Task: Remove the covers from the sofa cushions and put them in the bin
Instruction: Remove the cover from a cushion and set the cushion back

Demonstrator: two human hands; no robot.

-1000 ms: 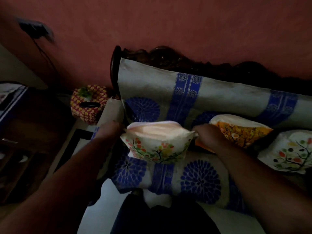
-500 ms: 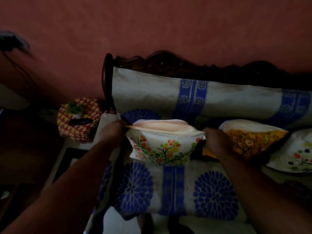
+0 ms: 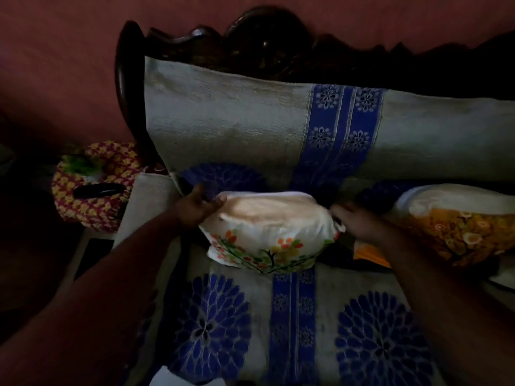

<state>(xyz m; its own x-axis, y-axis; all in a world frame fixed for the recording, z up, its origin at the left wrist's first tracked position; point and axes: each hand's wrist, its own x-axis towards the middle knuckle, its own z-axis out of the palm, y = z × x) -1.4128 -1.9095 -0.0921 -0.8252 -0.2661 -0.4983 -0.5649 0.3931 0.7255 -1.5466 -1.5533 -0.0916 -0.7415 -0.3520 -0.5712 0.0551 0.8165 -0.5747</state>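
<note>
A soft, light cushion (image 3: 267,210) in a thin tree-print cover (image 3: 264,246) sits on the sofa (image 3: 306,316) seat, its peach pad showing on top. The left hand (image 3: 195,208) grips its left end. The right hand (image 3: 359,225), in dim light, seems to pinch the cover's right edge, a good hold for peeling.

text: none readable | cushion cover (image 3: 267,246): tree print only, no lettering | sofa cloth (image 3: 223,129): flower print only, no lettering

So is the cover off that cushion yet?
Partly off: the tree-print cover wraps the lower part, the peach cushion shows bare above it.
</note>
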